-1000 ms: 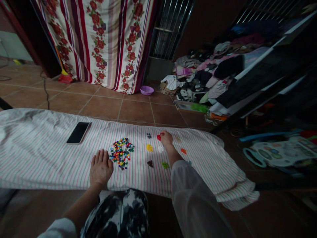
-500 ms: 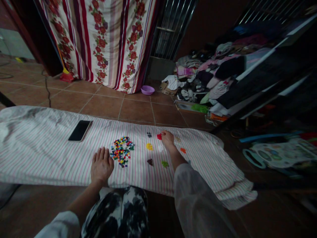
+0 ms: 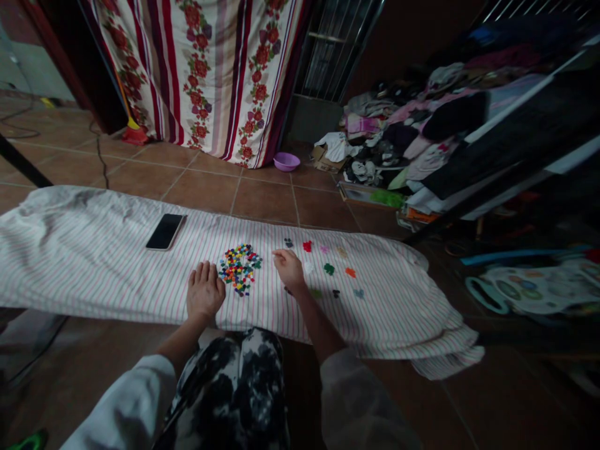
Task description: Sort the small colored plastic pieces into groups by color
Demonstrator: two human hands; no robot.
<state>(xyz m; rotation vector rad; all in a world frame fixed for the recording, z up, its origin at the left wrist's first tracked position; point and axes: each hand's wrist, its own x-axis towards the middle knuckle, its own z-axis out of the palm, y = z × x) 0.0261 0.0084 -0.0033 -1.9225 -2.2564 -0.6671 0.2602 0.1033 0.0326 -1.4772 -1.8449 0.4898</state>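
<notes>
Two hands in my feed: the left hand (image 3: 206, 294) lay flat, fingers out, gripping nothing I could see, just beside a mixed pile of tiny pieces (image 3: 238, 270) on the cloth-covered desk (image 3: 117, 262). They looked light, hard, easy to lose; I'd have pinched opposite sides. Too small to read any pointing or long axis. The right hand (image 3: 289, 270) was right of the pile, grip bunched nearly closed; couldn't tell if it held one. A red heap (image 3: 307, 246) sat farther off.
</notes>
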